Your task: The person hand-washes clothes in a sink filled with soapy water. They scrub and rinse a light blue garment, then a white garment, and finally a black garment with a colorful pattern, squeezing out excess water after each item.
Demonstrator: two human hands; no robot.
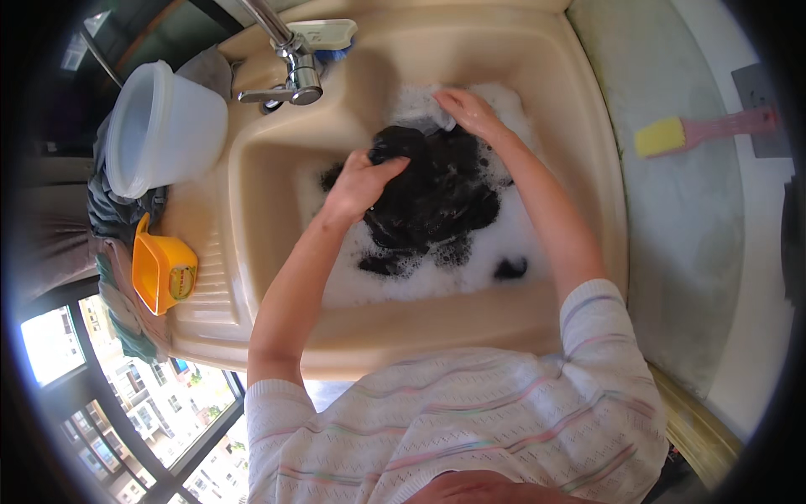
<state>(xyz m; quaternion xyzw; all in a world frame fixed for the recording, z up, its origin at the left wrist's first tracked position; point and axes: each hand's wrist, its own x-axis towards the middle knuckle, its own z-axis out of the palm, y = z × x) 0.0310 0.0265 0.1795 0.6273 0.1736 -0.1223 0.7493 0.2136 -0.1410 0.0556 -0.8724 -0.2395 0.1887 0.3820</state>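
Note:
A wet black garment lies bunched in soapy water in the beige laundry sink. White suds surround it, and small dark bits of cloth poke through the foam. My left hand grips a fold of the garment at its left side, thumb on top. Above the garment's upper right edge is my right hand, its fingers extended to the left and wet with foam. Something pale and glossy shows just under those fingers; I cannot tell what it is or whether the hand holds it.
A chrome faucet rises at the upper left beside a brush. Along the left ledge stand a translucent plastic tub and a yellow plastic scoop, with clothes beyond. On the right wall hangs a pink-handled brush.

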